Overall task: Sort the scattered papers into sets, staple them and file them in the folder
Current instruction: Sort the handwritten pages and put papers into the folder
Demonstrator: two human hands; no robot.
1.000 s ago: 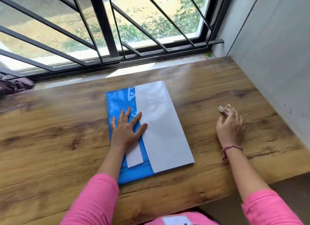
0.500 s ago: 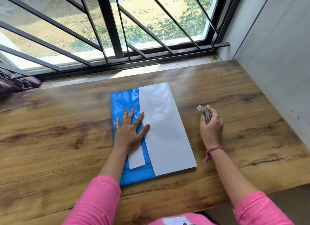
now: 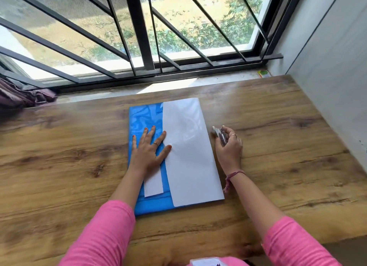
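Stapler in hand beside the pressed-down folder

In the middle of the frame the left hand (image 3: 149, 149) lay flat, fingers spread, on the blue folder (image 3: 148, 204), its thumb touching the edge of the white sheets (image 3: 190, 150) that covered the folder's right half; a narrow white strip (image 3: 153, 184) showed just below the wrist. The right hand (image 3: 229, 146), just right of the sheets, had its fingers curled round a small metal stapler (image 3: 220, 135), above the wooden table (image 3: 288, 146) as far as could be told. This looked like the stapling step, with the sheets gathered on the folder. The next move seemed to call for bringing the stapler's mouth over an edge or corner of the sheets while the left hand kept them from sliding
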